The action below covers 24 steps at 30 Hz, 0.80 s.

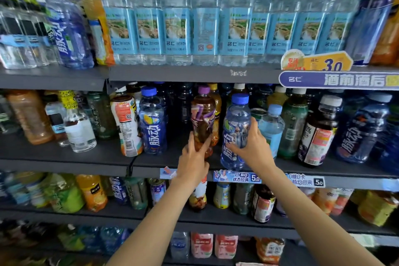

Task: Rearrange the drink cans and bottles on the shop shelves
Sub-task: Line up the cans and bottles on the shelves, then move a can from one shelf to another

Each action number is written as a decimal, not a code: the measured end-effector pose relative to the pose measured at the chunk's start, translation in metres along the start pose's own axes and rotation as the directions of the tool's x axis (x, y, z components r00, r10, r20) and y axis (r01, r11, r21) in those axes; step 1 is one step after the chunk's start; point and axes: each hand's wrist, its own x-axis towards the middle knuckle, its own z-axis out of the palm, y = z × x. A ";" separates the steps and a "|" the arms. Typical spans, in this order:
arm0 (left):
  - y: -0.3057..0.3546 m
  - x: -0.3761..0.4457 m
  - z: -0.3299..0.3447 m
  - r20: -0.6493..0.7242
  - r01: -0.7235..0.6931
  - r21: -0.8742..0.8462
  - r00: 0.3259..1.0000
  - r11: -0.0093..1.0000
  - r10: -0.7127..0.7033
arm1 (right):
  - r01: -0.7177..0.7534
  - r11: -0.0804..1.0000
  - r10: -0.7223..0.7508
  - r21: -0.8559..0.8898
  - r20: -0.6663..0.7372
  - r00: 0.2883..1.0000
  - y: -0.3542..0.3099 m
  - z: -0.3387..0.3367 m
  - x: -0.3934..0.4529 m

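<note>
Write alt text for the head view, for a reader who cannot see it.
A person's left hand grips a brown tea bottle and the right hand a blue-capped clear bottle, both at the middle shelf of a crowded drinks display. Above stands a row of blue-labelled water bottles.

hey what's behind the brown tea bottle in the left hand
A yellow-capped bottle stands right behind the tea bottle; further back are dark bottles, mostly hidden by it and by shadow.

The left hand [193, 163] covers the brown bottle's [203, 114] bottom; bottles [23, 34] at the left edge are blurred.
</note>
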 end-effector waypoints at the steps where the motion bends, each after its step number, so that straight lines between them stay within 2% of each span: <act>1: -0.002 0.002 0.002 -0.014 -0.015 0.036 1.000 0.999 0.016 | -0.006 1.000 0.006 0.010 0.013 1.000 0.000 0.000 0.001; 5: -0.012 0.007 0.003 -0.054 -0.063 0.107 0.996 0.992 0.069 | -0.055 0.997 0.049 0.053 0.096 0.994 0.005 0.009 0.007; 6: -0.014 0.007 0.003 -0.065 -0.073 0.051 0.995 0.996 0.076 | -0.068 0.996 0.062 0.054 0.115 0.991 0.007 0.014 0.007; 8: -0.016 0.007 0.002 -0.124 -0.067 -0.207 0.991 0.976 0.041 | -0.093 0.994 0.084 0.065 0.132 0.988 0.008 0.022 0.008; 10: -0.017 0.013 -0.001 -0.223 -0.060 -0.444 0.974 0.894 -0.045 | -0.109 0.988 0.094 0.106 0.139 0.986 0.005 0.026 0.011; 13: -0.016 0.026 -0.005 -0.271 -0.077 -0.589 0.957 0.804 -0.107 | -0.116 0.981 0.094 0.155 0.146 0.985 0.001 0.024 0.014; 18: -0.031 0.023 -0.006 -0.170 -0.111 -0.646 0.985 0.755 -0.001 | -0.039 0.986 0.014 0.161 0.153 0.988 0.001 0.025 -0.002; 21: -0.044 0.009 -0.007 -0.091 -0.066 -0.691 0.996 0.719 0.004 | 0.053 0.987 -0.074 0.154 0.133 0.988 -0.013 0.038 -0.010; 24: -0.056 -0.003 -0.014 -0.014 -0.001 -0.680 1.000 0.733 -0.011 | 0.120 0.983 -0.134 0.137 0.092 0.987 -0.033 0.057 -0.015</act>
